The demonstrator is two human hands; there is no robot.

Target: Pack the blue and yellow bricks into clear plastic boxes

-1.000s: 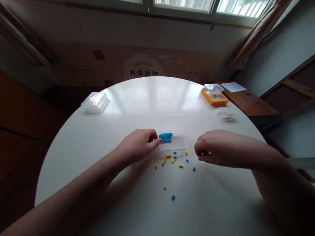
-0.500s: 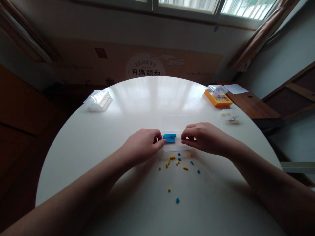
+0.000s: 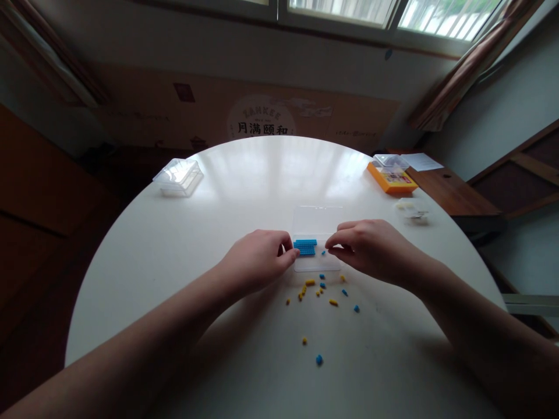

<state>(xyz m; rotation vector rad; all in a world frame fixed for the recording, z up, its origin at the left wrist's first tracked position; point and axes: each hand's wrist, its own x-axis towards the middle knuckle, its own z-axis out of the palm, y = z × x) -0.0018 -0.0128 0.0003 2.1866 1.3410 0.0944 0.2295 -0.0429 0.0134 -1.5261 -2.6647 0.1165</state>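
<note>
A shallow clear plastic box (image 3: 329,265) lies with its lid folded back on the table in front of me. Blue toy bricks (image 3: 305,248) stand in rows in its left part. My left hand (image 3: 268,256) has thumb and forefinger closed at the box's left edge, beside the rows. My right hand (image 3: 367,247) is over the right edge with its fingertips pinched together. A small blue piece (image 3: 323,252) shows just left of those fingertips; whether they touch it I cannot tell. Several loose yellow pieces (image 3: 310,282) and blue pieces (image 3: 356,308) are scattered nearer to me.
On the white round table (image 3: 166,256), a clear plastic case (image 3: 181,176) stands far left. An orange box (image 3: 392,178) and a clear packet (image 3: 413,210) lie on the right. Beyond is a wooden side table (image 3: 458,195) with paper (image 3: 422,162).
The small blue piece now shows in the box's right part by my right fingertips, where none showed before. My left hand stays at the left edge. The whole view has shifted slightly.
</note>
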